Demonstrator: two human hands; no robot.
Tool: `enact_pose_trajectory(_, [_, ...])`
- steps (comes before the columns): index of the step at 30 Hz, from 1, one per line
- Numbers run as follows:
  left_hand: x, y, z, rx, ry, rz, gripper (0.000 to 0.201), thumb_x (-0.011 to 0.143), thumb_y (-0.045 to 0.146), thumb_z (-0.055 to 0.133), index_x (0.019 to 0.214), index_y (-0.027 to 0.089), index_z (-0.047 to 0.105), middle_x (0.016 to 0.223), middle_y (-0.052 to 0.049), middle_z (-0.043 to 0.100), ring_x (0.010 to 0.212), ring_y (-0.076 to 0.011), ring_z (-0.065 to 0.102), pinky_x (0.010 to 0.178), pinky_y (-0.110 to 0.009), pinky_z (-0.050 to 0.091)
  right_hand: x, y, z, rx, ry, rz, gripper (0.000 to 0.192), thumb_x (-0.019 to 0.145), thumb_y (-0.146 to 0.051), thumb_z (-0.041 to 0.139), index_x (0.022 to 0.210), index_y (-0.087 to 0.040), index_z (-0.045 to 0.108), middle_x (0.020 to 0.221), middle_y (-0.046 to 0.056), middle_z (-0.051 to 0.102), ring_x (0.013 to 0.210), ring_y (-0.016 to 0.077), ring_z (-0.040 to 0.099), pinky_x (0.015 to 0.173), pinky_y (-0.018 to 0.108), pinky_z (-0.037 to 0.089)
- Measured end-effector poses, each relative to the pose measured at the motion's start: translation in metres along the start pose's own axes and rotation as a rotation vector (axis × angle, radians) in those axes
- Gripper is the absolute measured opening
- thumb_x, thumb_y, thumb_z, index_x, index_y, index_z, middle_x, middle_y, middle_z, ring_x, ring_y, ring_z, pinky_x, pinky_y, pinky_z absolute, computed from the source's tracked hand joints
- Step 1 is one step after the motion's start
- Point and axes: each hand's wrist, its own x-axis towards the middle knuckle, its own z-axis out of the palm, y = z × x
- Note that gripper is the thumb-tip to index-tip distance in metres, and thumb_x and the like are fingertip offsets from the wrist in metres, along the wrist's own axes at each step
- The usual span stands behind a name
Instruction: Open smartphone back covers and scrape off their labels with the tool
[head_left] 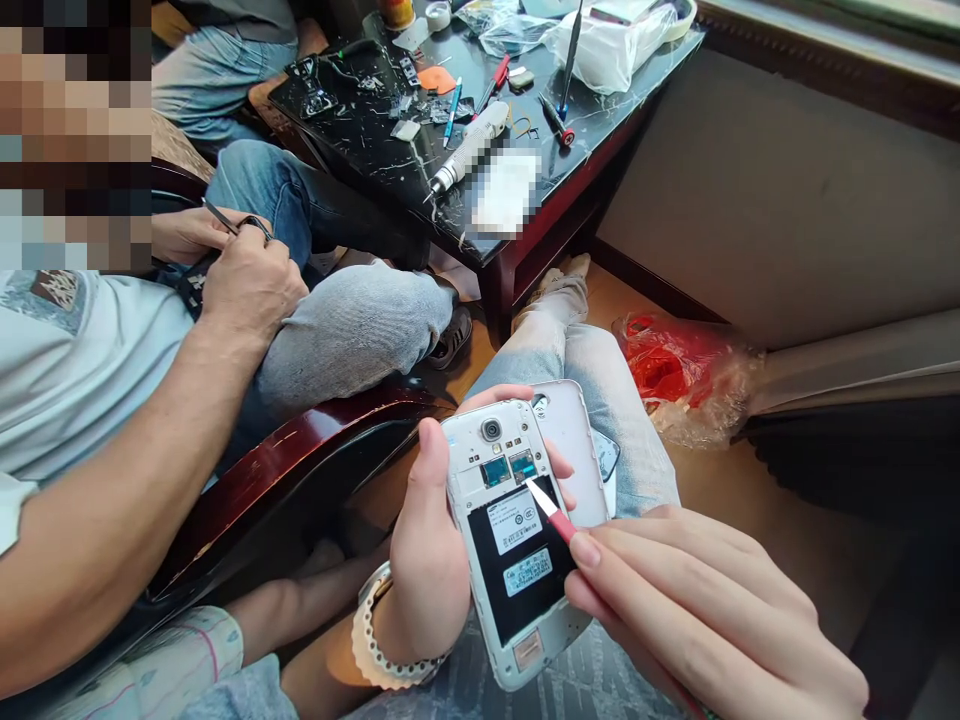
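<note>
Left hand (427, 560) wraps the open-backed phone (514, 540) above the lap; right hand (705, 600) pinches a red tool (551, 510), tip at the card slots (510, 468). A slip there could likely gouge the contacts. Loose back cover (577, 450) behind might drop.

This looks like an informal phone-repair spot set up in a sitting room rather than a proper workshop. At the far side a low dark table (390, 180) carries small screwdrivers (491, 85), a pen-shaped electric driver (469, 150), loose phone parts (409, 105) and plastic bags (607, 45), while people sit close together on dark polished wooden seating (300, 470). On the right a red plastic bag (675, 370) lies on the bare floor (750, 520) beside a plain wall (787, 200), and what may be a window sill runs along the far edge.
</note>
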Motion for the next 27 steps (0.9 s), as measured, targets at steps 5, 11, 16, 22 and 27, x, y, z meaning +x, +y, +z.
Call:
enact_pose_trajectory(5, [-0.0030, 0.0035, 0.0035, 0.014, 0.019, -0.017, 0.060, 0.101, 0.072, 0.048, 0.125, 0.020, 0.066, 0.092, -0.012, 0.078, 0.078, -0.0243, 0.078, 0.074, -0.035, 0.065, -0.0008, 0.0040, 0.0006, 0.060, -0.018, -0.030, 0.008, 0.100, -0.013, 0.077, 0.106, -0.008, 0.077, 0.096, 0.006, 0.082, 0.086, 0.0131, 0.078, 0.074, 0.024, 0.065])
enact_pose_trajectory(11, [-0.0045, 0.0024, 0.0047, 0.016, 0.026, -0.010, 0.061, 0.100, 0.073, 0.049, 0.124, 0.020, 0.066, 0.091, -0.012, 0.078, 0.077, -0.0246, 0.078, 0.072, -0.035, 0.065, -0.0006, 0.0038, 0.0026, 0.100, -0.024, -0.028, 0.009, 0.102, -0.014, 0.074, 0.107, -0.007, 0.077, 0.097, 0.005, 0.082, 0.087, 0.0118, 0.078, 0.071, 0.024, 0.064])
enact_pose_trajectory(16, [-0.0035, 0.0015, 0.0054, 0.029, 0.038, -0.006, 0.061, 0.098, 0.074, 0.053, 0.123, 0.019, 0.067, 0.090, -0.012, 0.077, 0.076, -0.0261, 0.078, 0.071, -0.037, 0.065, -0.0015, 0.0049, 0.0023, 0.118, -0.032, -0.033, 0.010, 0.102, -0.012, 0.074, 0.110, -0.007, 0.076, 0.098, 0.006, 0.081, 0.090, 0.0114, 0.077, 0.075, 0.024, 0.065])
enact_pose_trajectory(22, [-0.0035, 0.0020, 0.0040, 0.013, 0.034, -0.008, 0.061, 0.097, 0.074, 0.056, 0.122, 0.020, 0.068, 0.089, -0.012, 0.077, 0.075, -0.0260, 0.078, 0.070, -0.036, 0.065, -0.0025, 0.0041, 0.0016, 0.125, -0.038, -0.008, 0.013, 0.101, -0.011, 0.074, 0.113, -0.007, 0.075, 0.101, 0.006, 0.081, 0.093, 0.0132, 0.078, 0.079, 0.026, 0.066])
enact_pose_trajectory(27, [-0.0024, -0.0007, 0.0028, -0.017, 0.028, -0.004, 0.062, 0.097, 0.073, 0.055, 0.124, 0.019, 0.069, 0.090, -0.011, 0.077, 0.075, -0.0257, 0.077, 0.070, -0.036, 0.065, -0.0031, 0.0036, 0.0090, 0.129, 0.026, 0.006, 0.010, 0.100, -0.012, 0.077, 0.109, -0.007, 0.075, 0.097, 0.005, 0.081, 0.087, 0.0126, 0.078, 0.075, 0.026, 0.064])
